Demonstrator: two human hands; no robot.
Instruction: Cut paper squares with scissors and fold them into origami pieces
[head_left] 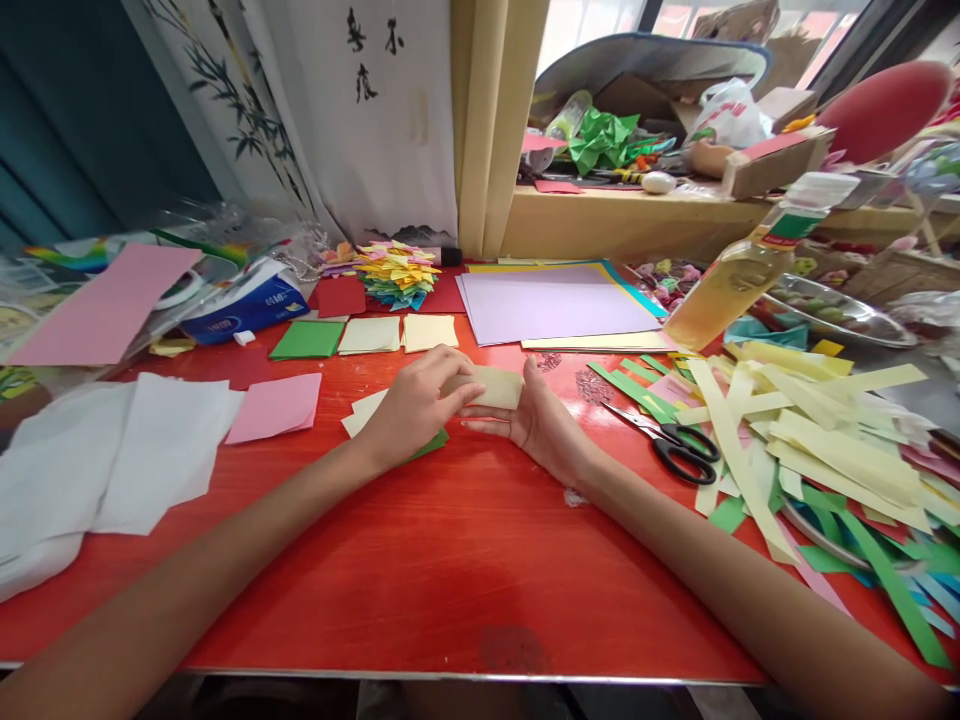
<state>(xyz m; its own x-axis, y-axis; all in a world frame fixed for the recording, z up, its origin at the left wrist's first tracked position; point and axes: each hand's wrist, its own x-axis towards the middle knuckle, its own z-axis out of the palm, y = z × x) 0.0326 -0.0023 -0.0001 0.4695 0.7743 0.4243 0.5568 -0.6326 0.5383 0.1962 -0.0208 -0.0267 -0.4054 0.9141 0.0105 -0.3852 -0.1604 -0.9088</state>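
Note:
A small piece of pale yellow paper (493,386) is held just above the table in front of me. My left hand (415,402) pinches its left side between thumb and fingers. At the other end, my right hand (553,428) holds it, with fingers stretched beneath and the thumb up by the right edge. Below my left hand lie a pale paper piece (362,411) and a green paper piece (433,446), both partly hidden. Behind them sit a green stack (307,340), a whitish stack (370,336) and a cream stack (430,333) of small papers.
Black-handled scissors (679,449) lie right of my right hand, beside heaped paper strips (847,450). A bottle (739,270) stands tilted in view behind them. Large lilac sheets (555,303) lie at the back. Pink paper (274,408) and white sheets (112,450) are on the left.

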